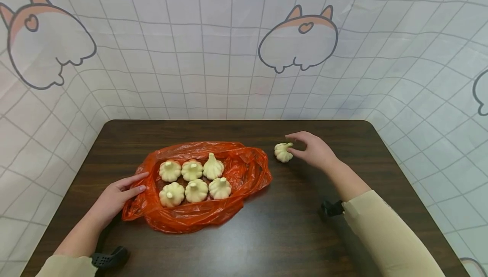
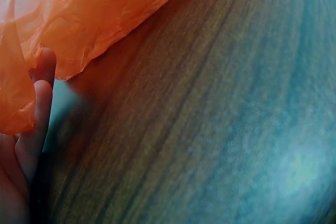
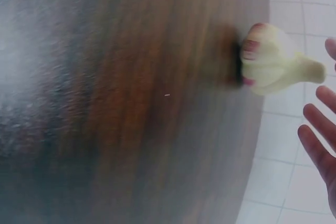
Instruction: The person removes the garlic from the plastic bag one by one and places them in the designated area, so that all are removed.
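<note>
My left hand [image 1: 119,192] touches the left edge of a crinkled red plastic bag [image 1: 190,225], thumb and forefinger straight and apart on the film. In the left wrist view, two fingers [image 2: 42,108] show beside the bag's orange-looking folds [image 2: 100,14]. Inside the bag's mouth sit several pale garlic bulbs [image 1: 196,190] in two rows. Right of the bag, a single garlic bulb [image 1: 282,153] is on the table, and my right hand [image 1: 314,152] reaches over it with thumb and forefinger spread around its stem. The right wrist view shows loose, parted fingers [image 3: 317,148] near the bulb's stem.
The dark wood table [image 1: 267,234] has rounded back corners. A white grid-patterned curtain [image 1: 213,56] with cartoon animal drawings surrounds it at the back and sides. Black straps [image 1: 110,258] sit at both wrists.
</note>
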A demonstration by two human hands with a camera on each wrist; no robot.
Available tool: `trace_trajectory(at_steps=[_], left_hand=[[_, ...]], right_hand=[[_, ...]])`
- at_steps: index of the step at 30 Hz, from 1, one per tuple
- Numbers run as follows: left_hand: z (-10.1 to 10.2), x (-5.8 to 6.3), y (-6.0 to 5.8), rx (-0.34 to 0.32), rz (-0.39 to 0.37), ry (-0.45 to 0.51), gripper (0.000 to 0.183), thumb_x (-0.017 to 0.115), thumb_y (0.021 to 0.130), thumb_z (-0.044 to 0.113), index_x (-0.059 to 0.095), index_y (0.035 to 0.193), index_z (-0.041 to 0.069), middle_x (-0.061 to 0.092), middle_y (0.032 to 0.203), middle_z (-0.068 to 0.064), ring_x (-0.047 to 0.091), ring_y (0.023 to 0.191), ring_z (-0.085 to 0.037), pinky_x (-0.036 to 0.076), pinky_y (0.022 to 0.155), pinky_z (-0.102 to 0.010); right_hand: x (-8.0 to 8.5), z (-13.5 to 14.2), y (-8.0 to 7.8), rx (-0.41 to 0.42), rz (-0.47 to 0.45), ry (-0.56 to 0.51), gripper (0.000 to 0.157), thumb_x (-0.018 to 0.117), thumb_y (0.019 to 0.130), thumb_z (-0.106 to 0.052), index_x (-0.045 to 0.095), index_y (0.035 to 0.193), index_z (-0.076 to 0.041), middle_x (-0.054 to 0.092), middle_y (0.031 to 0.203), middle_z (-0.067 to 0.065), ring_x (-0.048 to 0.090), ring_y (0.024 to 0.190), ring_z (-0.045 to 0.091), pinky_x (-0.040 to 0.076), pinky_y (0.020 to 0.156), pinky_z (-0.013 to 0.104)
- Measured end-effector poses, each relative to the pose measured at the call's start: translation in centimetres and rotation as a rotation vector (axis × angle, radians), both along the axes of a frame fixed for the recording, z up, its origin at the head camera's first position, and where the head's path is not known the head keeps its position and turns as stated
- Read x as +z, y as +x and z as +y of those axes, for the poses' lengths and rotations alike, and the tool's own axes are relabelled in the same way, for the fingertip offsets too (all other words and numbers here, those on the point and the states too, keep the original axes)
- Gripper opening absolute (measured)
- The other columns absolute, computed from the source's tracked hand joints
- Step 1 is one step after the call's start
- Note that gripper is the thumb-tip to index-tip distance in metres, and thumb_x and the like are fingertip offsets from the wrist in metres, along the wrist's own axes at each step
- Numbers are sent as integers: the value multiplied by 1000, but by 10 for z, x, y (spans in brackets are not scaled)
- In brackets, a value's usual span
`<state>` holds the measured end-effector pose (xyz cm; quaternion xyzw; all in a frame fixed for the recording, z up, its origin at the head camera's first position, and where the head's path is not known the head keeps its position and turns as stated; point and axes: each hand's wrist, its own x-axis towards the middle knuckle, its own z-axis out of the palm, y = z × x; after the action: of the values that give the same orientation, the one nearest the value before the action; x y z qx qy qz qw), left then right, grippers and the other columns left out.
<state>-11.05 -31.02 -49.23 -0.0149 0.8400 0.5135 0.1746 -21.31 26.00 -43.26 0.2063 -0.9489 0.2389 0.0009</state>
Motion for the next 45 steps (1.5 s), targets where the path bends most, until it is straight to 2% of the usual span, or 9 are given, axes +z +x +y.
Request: trace_trajectory(at_steps=[8,11,13,18,20,25,33,38,45], left_hand=[[1,0,-3,4,4,-11,70,59,96,50,42,152,12,27,157,-27,27,141,-49,49,98,-49],[1,1,-4,7,1,-13,70,59,96,51,41,152,12,26,157,-27,26,141,-49,49,97,-49],[1,1,-4,9,-3,-9,71,59,96,51,41,152,12,26,158,-27,26,142,-49,49,97,-48],[1,0,-5,11,-3,-8,71,59,95,52,41,152,13,25,158,-27,26,142,-49,49,97,-48],[1,-1,-5,16,-2,-8,72,60,95,52,41,152,13,25,158,-26,26,142,-49,50,97,-47],[2,-4,-4,33,-7,11,71,61,94,51,42,152,14,25,158,-27,31,140,-48,53,92,-41],[1,-7,-2,46,-33,-4,73,63,93,53,43,151,15,28,157,-27,30,140,-49,52,93,-45],[1,-7,-2,46,-29,-7,73,62,93,54,43,152,16,28,157,-27,30,139,-49,52,94,-46],[2,-5,-3,42,-22,-26,73,62,93,55,43,152,16,27,157,-27,27,140,-50,49,97,-51]], right_hand=[[15,-7,-2,43,52,-34,45,76,89,-30,65,131,-18,63,129,5,57,120,26,46,98,49],[19,-12,-1,60,50,-38,44,75,90,-32,66,131,-18,63,129,4,57,120,25,46,98,48],[23,-16,0,73,42,-47,42,74,91,-31,66,130,-18,63,128,4,57,117,26,47,96,48],[28,-29,4,108,18,-67,40,74,91,-28,67,129,-19,64,126,3,60,99,27,50,83,44],[30,-34,6,113,3,-74,39,74,91,-30,67,128,-20,64,126,2,60,101,26,50,85,44],[32,-52,14,133,-24,-76,38,74,91,-34,68,127,-23,62,129,0,56,121,24,46,100,48],[31,-91,25,283,8,-35,37,76,89,-33,72,122,-18,65,123,0,58,118,21,48,100,44],[30,-115,29,386,1,1,34,74,91,-31,72,123,-20,66,124,-2,58,119,18,47,101,38],[28,-137,36,443,-43,53,34,73,91,-31,71,124,-23,66,126,-6,54,125,17,43,105,37]])
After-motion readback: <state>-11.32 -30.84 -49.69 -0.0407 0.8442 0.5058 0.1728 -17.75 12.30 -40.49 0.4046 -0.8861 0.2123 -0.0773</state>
